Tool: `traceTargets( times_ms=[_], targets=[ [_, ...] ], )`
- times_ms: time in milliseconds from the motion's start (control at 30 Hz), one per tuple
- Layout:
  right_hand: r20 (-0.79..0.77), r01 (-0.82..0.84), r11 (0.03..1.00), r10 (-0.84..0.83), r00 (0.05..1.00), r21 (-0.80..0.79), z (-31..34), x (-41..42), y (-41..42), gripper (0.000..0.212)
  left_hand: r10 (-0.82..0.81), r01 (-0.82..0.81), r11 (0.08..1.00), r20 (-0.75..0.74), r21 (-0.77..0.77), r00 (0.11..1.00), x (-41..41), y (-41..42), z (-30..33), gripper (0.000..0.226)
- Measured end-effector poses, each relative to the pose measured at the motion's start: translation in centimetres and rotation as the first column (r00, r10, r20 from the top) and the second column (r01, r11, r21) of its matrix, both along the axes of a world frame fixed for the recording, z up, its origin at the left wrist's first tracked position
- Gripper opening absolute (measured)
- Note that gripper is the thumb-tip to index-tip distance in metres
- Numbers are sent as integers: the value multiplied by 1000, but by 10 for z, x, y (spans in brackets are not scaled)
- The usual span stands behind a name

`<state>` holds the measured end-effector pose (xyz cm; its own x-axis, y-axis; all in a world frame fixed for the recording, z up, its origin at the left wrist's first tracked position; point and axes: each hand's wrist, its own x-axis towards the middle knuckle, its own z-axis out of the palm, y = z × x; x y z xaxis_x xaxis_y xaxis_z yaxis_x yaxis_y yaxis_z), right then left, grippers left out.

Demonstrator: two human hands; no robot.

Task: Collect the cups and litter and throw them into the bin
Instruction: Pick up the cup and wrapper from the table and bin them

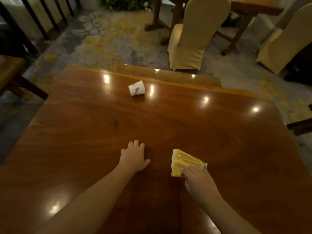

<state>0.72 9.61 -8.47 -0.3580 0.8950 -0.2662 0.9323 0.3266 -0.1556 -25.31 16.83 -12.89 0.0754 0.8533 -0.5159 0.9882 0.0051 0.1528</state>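
A white paper cup (136, 88) with a dark print lies on its side near the far edge of the glossy wooden table (84, 124). A yellow plastic packet (184, 162) lies flat on the table at the near right. My right hand (196, 179) rests on the packet's near end, fingers over it. My left hand (135, 157) lies palm down on the bare wood to the packet's left, fingers spread, holding nothing. No bin is in view.
Beyond the table a cream-covered chair (194, 39) stands on patterned carpet, with a second covered chair (287, 39) at the far right. Another wooden table (253, 7) is at the back. Dark railings (33, 19) run along the upper left.
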Motion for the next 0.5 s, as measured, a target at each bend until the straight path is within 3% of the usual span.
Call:
traceTargets(
  times_ms=[200,367,500],
  targets=[
    [-13,-10,1000,10,1000,8,-4,-53,48,26,2,-2,975,-1,221,1000,-56,98,4,71],
    [-11,8,999,-8,1000,40,-2,-74,80,21,55,-33,879,-33,476,998,-69,197,3,76],
    [5,3,998,-3,1000,60,-3,-76,96,20,66,-54,867,-6,495,998,-70,257,-10,94]
  ],
)
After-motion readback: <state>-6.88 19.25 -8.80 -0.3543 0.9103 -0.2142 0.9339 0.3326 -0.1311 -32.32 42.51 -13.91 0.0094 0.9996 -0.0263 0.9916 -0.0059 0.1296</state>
